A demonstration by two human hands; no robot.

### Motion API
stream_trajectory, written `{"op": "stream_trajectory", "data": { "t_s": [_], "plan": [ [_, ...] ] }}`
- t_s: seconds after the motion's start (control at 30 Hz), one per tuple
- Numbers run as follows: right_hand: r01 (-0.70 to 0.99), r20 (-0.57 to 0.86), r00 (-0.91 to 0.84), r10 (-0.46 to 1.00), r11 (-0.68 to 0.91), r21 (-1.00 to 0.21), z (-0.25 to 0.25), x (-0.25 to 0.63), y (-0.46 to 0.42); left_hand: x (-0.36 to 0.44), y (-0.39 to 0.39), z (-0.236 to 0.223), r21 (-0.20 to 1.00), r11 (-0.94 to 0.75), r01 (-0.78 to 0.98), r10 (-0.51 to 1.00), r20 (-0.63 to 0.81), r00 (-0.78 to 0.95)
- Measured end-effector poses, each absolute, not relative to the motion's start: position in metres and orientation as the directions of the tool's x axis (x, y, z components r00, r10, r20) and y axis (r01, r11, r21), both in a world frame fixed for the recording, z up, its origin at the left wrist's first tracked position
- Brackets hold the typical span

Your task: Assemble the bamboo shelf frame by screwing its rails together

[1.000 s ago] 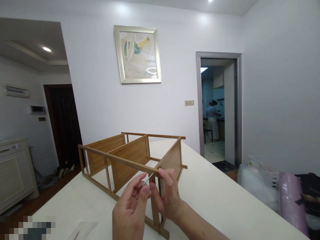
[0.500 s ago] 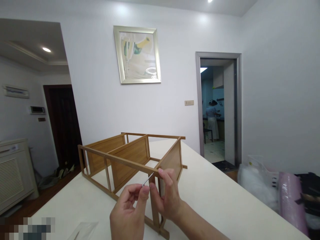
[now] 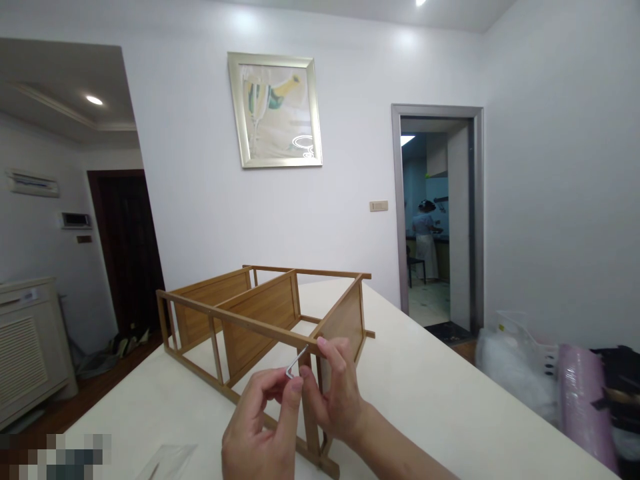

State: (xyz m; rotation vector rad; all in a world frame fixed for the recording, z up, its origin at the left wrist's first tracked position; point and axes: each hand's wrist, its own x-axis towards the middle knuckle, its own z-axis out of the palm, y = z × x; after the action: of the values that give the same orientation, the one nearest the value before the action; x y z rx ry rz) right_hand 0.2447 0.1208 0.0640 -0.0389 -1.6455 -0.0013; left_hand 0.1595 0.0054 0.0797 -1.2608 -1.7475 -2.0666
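A wooden shelf frame [image 3: 260, 313] lies on its side on the white table [image 3: 425, 393]. My left hand [image 3: 263, 427] pinches the short arm of a small metal hex key [image 3: 296, 362], whose tip sits in the frame's top rail near its right end. My right hand [image 3: 333, 393] is closed around the frame's upright post just below that rail, thumb and fingers pressed on the wood.
A clear plastic bag [image 3: 167, 461] lies on the table's near left. Plastic-wrapped bundles and a pink roll [image 3: 583, 393] sit at the right. Beyond the table, a doorway [image 3: 435, 213] shows a person standing in a kitchen. A white cabinet [image 3: 27, 340] stands at left.
My left hand has turned the hex key, so its bent short arm now shows and the hand sits slightly lower. My right hand and the frame have stayed put.
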Motion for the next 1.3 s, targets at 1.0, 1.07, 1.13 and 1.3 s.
{"op": "stream_trajectory", "data": {
  "t_s": [1.0,1.07,1.13,1.3],
  "plan": [
    [0.034,0.997,-0.071,0.028,0.999,-0.026,0.062,0.244,0.122,0.167,0.001,0.087,0.572,-0.276,0.773,0.272,0.817,-0.508],
    [0.035,0.997,-0.069,0.025,0.999,-0.022,0.062,0.244,0.122,0.166,0.002,0.085,0.585,-0.284,0.76,0.285,0.808,-0.515],
    [0.042,0.997,-0.067,0.025,0.999,-0.022,0.062,0.244,0.122,0.167,0.004,0.083,0.613,-0.304,0.73,0.308,0.788,-0.533],
    [0.052,0.996,-0.075,0.04,0.998,-0.036,0.062,0.245,0.121,0.171,0.007,0.077,0.749,-0.383,0.541,0.366,0.66,-0.656]
  ]
}}
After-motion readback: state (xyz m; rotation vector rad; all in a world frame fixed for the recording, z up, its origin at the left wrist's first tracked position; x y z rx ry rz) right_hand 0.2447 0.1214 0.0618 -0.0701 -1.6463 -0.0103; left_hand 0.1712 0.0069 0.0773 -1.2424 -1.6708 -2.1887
